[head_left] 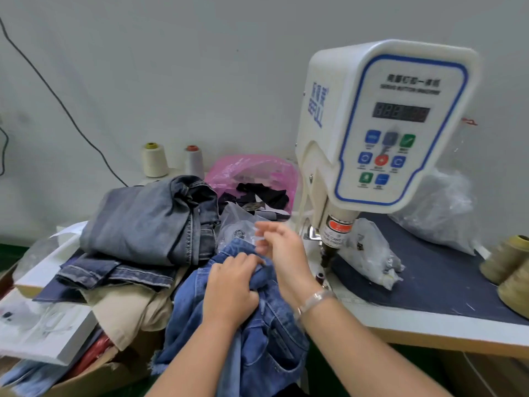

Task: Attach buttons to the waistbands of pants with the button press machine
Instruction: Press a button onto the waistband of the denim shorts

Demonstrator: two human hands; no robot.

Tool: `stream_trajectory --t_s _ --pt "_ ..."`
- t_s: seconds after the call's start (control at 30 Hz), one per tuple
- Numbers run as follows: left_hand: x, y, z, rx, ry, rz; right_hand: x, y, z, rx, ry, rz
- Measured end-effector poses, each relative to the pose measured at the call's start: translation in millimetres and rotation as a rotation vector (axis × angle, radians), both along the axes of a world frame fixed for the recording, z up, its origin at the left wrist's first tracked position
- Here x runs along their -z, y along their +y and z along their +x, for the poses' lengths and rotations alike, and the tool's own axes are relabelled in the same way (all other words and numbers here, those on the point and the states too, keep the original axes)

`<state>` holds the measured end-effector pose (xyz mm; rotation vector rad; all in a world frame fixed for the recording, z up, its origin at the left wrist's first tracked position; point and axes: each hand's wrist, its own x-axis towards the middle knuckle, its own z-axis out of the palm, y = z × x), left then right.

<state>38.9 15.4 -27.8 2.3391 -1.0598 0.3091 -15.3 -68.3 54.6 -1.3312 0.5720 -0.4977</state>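
Item: blue jeans (269,339), bunched at lower centre of the frame, hanging off the front edge of the table (429,329) and running up toward the press.

Left hand (232,290): my fingers are curled into a fold of the denim at centre frame, gripping it from above. The cloth sits under my palm and spills down below my wrist.

Right hand (282,245): raised just above and right of the left, over the upper edge of the jeans. Fingertips are blurred; whether they pinch a button or anything else, I cannot tell. A bracelet (315,300) sits on that wrist.

Press (380,124): white machine with a blue-trimmed control panel, upper right. Its ram (333,236) points down just right of my right hand; the jeans lie left of it, not under it.

Other stock:
- Grey jeans (148,222), folded, stacked left of centre on further denim and beige cloth.
- Pink bag (254,170) with dark scraps, behind the stack.
- Clear bags (372,253), right of the ram on a dark mat (443,282).
- Two thread cones (156,160) by the wall, upper left of centre; two tan cones (512,270) at right edge.
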Motion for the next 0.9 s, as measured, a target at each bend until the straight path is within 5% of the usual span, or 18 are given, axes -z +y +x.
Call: stream_trajectory --t_s 0.2,0.27,0.67,0.9 --pt "-4 9 -3 0.118 -0.106 0.095 28 -37 95 -0.283 0.669 -1.128" --pt "-1 10 -4 0.104 -0.145 0.089 41 -36 101 -0.272 0.759 -1.369" --pt "3 9 -2 0.085 -0.174 0.043 54 -36 117 -0.239 0.691 -1.732" --pt "3 9 -2 0.089 -0.194 0.056 57 -41 105 -0.155 0.628 -1.410"
